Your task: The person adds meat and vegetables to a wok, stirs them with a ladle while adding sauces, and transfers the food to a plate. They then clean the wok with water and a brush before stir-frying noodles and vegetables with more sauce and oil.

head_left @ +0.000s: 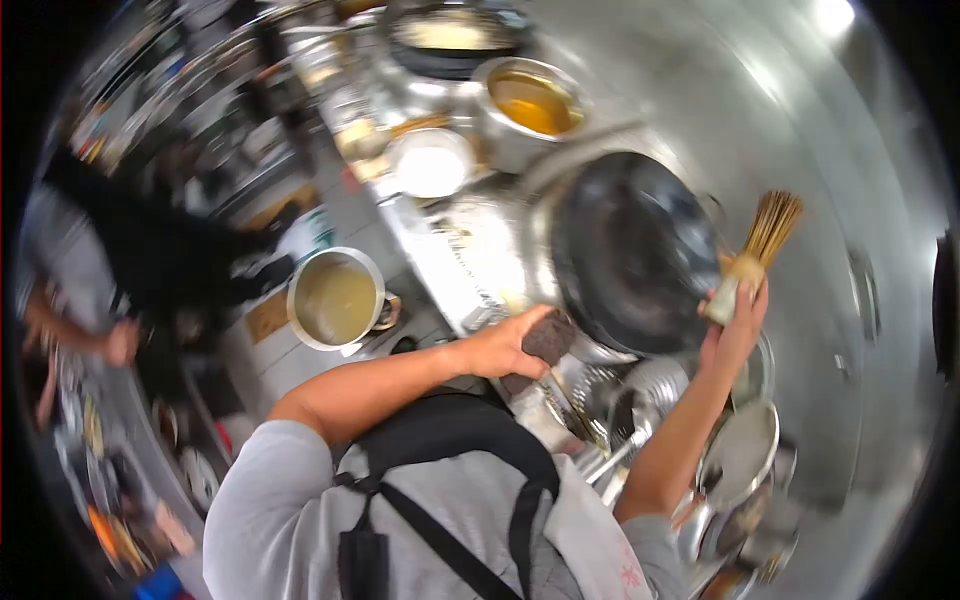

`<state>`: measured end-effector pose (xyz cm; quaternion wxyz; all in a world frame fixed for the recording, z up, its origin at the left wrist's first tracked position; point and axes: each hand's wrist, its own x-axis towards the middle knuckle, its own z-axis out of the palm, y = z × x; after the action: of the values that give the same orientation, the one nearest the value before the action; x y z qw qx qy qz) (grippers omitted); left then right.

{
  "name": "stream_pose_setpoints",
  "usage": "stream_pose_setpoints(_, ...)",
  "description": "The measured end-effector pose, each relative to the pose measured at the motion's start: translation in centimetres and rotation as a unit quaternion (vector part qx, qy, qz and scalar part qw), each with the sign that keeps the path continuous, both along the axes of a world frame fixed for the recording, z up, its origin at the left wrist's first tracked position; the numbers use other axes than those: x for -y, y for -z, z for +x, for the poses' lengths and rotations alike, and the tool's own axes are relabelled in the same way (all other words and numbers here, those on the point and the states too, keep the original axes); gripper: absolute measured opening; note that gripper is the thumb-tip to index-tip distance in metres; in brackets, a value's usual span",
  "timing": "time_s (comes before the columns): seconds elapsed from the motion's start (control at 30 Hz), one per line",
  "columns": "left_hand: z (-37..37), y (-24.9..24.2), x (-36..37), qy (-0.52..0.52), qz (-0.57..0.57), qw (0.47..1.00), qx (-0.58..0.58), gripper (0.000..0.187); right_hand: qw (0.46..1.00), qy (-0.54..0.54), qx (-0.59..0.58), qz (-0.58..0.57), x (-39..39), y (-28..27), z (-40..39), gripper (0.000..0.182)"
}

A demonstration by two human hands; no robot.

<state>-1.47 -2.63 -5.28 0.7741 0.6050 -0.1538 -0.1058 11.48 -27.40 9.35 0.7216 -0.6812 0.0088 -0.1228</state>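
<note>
My right hand [738, 318] is wrapped round the pale base of a bamboo wok brush [768, 232], its bristles pointing up and away. The brush is beside the right rim of a large black wok [630, 255] on the steel range. My left hand [503, 343] is closed on a dark brown, rough-looking cloth or pad [548, 340] at the wok's near left edge. The wok's inner surface looks dark and shiny, with no food visible in it.
A steel pot of yellow-orange liquid [535, 103] stands beyond the wok, near a white bowl [432, 162]. Ladles and strainers [640, 400] crowd the near side. A pot of cloudy liquid [336, 298] is low on the left. Another person [150, 240] stands farther left.
</note>
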Motion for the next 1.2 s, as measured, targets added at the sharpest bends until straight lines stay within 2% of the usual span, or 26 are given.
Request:
stream_pose_setpoints(0.03,-1.4,1.2,-0.9,-0.001,-0.083,0.994,-0.065,0.062,0.999,-0.044,-0.017,-0.001,-2.7,1.4,-1.7,0.055)
stream_pose_setpoints(0.07,-2.7,2.1,-2.0,-0.023,-0.114,0.986,-0.122,0.057,0.992,-0.117,-0.047,0.024,-5.1,3.0,-3.2,0.055)
stream_pose_setpoints(0.13,-5.9,3.6,-4.2,-0.079,-0.215,0.943,-0.241,0.045,0.958,-0.246,-0.127,0.077,-9.3,6.0,-5.1,0.058)
stream_pose_setpoints(0.17,-7.8,2.5,-5.6,-0.103,-0.229,0.928,-0.274,0.045,0.933,-0.298,-0.173,0.103,-11.3,7.7,-5.7,0.059)
stream_pose_setpoints(0.27,-11.9,3.4,-7.7,-0.238,-0.270,0.885,-0.295,0.044,0.914,-0.309,-0.260,0.035,-16.6,14.1,-5.4,0.059)
stream_pose_setpoints(0.37,-14.2,4.7,-8.1,-0.300,-0.339,0.844,-0.287,0.040,0.892,-0.298,-0.336,-0.039,-20.3,21.4,-2.1,0.064)
stream_pose_setpoints(0.4,-14.6,4.6,-8.0,-0.315,-0.339,0.839,-0.285,0.040,0.867,-0.280,-0.412,-0.005,-21.4,23.0,-0.6,0.068)
stream_pose_setpoints(0.43,-14.9,4.1,-8.0,-0.314,-0.362,0.832,-0.279,0.040,0.851,-0.288,-0.438,-0.009,-22.4,23.5,-0.2,0.070)
stream_pose_setpoints(0.5,-14.5,3.3,-7.9,-0.313,-0.383,0.825,-0.272,0.040,0.865,-0.269,-0.422,-0.032,-24.6,24.7,0.3,0.071)
stream_pose_setpoints(0.53,-14.0,2.8,-7.9,-0.288,-0.372,0.840,-0.270,0.040,0.864,-0.271,-0.423,-0.031,-25.0,24.7,0.8,0.071)
stream_pose_setpoints(0.6,-12.9,1.6,-8.1,-0.248,-0.347,0.867,-0.259,0.043,0.830,-0.330,-0.450,-0.002,-25.2,24.9,1.8,0.071)
stream_pose_setpoints(0.63,-12.2,0.6,-8.3,-0.240,-0.342,0.870,-0.263,0.043,0.833,-0.322,-0.450,0.005,-24.9,24.5,1.3,0.071)
stream_pose_setpoints(0.7,-10.4,-0.6,-8.9,-0.215,-0.316,0.893,-0.236,0.046,0.879,-0.364,-0.299,-0.073,-23.4,21.3,-2.1,0.072)
stream_pose_setpoints(0.73,-9.4,-0.7,-9.1,-0.195,-0.310,0.901,-0.234,0.051,0.869,-0.415,-0.265,-0.050,-21.9,19.4,-4.2,0.075)
stream_pose_setpoints(0.77,-8.4,-0.7,-9.2,-0.156,-0.305,0.908,-0.242,0.051,0.837,-0.440,-0.317,-0.070,-20.4,17.2,-6.2,0.070)
stream_pose_setpoints(0.8,-7.4,-0.9,-9.2,-0.176,-0.301,0.901,-0.257,0.053,0.778,-0.546,-0.305,-0.052,-16.8,18.6,-7.1,0.067)
stream_pose_setpoints(0.83,-6.2,-0.9,-9.2,-0.189,-0.292,0.897,-0.273,0.055,0.777,-0.554,-0.284,-0.095,-14.5,19.7,-9.5,0.065)
stream_pose_setpoints(0.87,-5.1,-1.4,-9.5,-0.155,-0.286,0.905,-0.275,0.057,0.693,-0.610,-0.311,-0.227,-11.6,19.7,-11.2,0.058)
stream_pose_setpoints(0.9,-4.1,-1.9,-9.9,-0.120,-0.283,0.911,-0.275,0.059,0.664,-0.682,-0.300,-0.054,-9.7,20.2,-13.4,0.051)
stream_pose_setpoints(0.97,-2.0,-1.6,-10.3,-0.032,-0.255,0.921,-0.292,0.057,0.755,-0.576,-0.307,-0.063,-7.0,17.3,-17.3,0.043)
stream_pose_setpoints(1.03,0.4,-2.3,-10.1,0.039,-0.220,0.929,-0.296,0.058,0.820,-0.527,-0.167,-0.148,-3.2,16.1,-19.3,0.038)
stream_pose_setpoints(1.07,1.5,-2.9,-9.3,0.066,-0.200,0.938,-0.275,0.061,0.861,-0.407,-0.246,-0.179,-1.9,15.0,-22.1,0.033)
stream_pose_setpoints(1.1,2.4,-4.3,-8.5,0.088,-0.183,0.947,-0.250,0.064,0.883,-0.256,-0.367,-0.143,-2.0,13.1,-24.0,0.038)
stream_pose_setpoints(1.13,3.5,-5.0,-7.9,0.135,-0.138,0.953,-0.233,0.070,0.900,-0.108,-0.339,-0.250,-1.9,13.3,-26.4,0.044)
stream_pose_setpoints(1.17,4.4,-5.3,-6.9,0.164,-0.109,0.966,-0.171,0.073,0.881,0.036,-0.310,-0.355,-1.8,13.8,-28.6,0.049)
stream_pose_setpoints(1.2,5.4,-5.9,-5.8,0.195,-0.068,0.972,-0.108,0.074,0.841,0.108,-0.316,-0.427,-1.9,14.0,-30.6,0.056)
